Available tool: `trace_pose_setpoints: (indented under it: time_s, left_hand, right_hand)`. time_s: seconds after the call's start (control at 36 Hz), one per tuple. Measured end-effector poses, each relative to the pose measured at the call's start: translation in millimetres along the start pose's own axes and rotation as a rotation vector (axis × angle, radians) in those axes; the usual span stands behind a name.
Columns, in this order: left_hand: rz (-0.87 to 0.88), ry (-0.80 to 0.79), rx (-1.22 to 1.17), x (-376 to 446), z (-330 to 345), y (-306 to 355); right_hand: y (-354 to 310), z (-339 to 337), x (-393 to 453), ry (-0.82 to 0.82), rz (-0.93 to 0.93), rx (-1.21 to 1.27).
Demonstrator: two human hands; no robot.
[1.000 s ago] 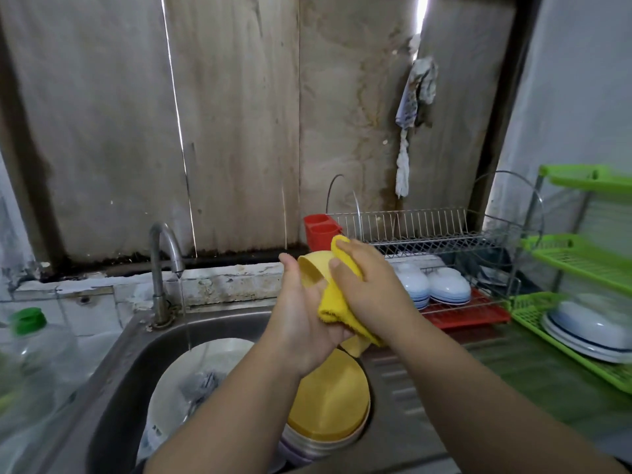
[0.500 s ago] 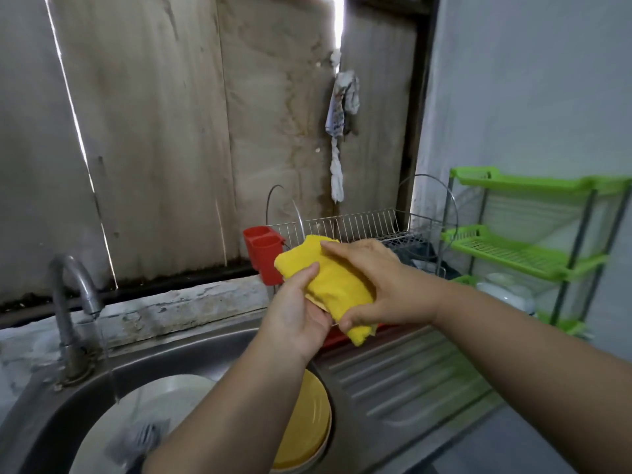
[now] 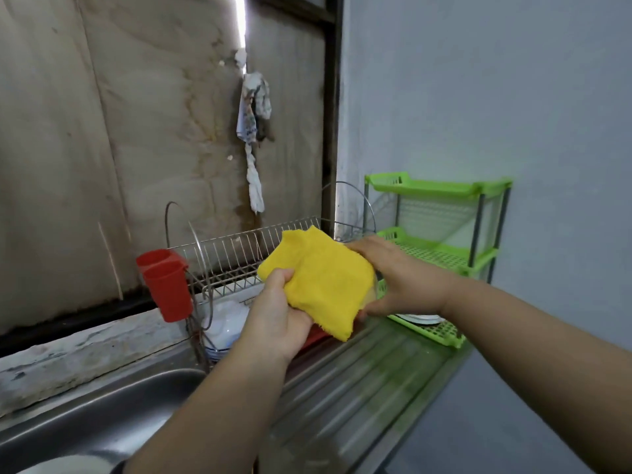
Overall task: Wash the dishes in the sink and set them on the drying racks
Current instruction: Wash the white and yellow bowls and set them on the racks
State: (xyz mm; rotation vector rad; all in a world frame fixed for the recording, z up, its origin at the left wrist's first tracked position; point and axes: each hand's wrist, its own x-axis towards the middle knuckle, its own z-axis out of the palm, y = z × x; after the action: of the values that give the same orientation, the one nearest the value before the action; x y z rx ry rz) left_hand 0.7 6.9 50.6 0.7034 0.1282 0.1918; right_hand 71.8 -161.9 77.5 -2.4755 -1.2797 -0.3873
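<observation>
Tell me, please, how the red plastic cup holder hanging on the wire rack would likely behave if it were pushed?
The red plastic cup holder looks thin-walled, so it is probably light and stiff. It hangs off the end of the wire dish rack rather than standing on a surface, so a push would likely swing it or unhook it.

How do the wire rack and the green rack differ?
1. The wire rack is bare metal; the green rack is plastic shelves on dark posts.
2. The wire rack carries a red cup holder; the green rack has none.
3. The green rack stands taller.
Both hold white dishes low down.
</observation>
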Motion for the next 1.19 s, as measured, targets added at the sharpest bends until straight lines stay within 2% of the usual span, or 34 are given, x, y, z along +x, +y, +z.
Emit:
trace_pose_setpoints:
  time_s: [0.19,0.31,0.42,0.64,0.81,1.03,1.19]
  left_hand:
    - [-0.085,-0.026,0.147,44.3,38.9,-26.7]
    - [-0.069,0.054,0.198,74.3,64.5,-41.1]
    - [-0.074,0.084,0.185,103.0,80.7,-55.4]
    - [-0.102,0.1,0.144,145.5,102.6,-82.1]
    - [-0.123,0.155,0.187,172.6,104.2,-92.7]
    - [-0.104,0.256,0.467,205.1,99.5,-99.1]
    - [-0.071,0.244,0.598,221.0,99.6,-105.3]
  right_hand:
    - [52.5,-17.5,-1.2,0.052,0.076,-0.159]
    - [82.3,-20.7,2.3,0.085,0.135,-0.249]
    - [106.5,-19.0,9.2,0.104,0.175,-0.309]
    - [159.5,-13.0,23.8,0.079,0.415,-0.363]
    - [189.1,1.8,37.5,0.07,0.515,-0.42]
    - [208.6,5.1,49.7,-0.024,0.632,-0.471]
    - [219.2,8.0,56.6,-0.051,0.681,-0.454]
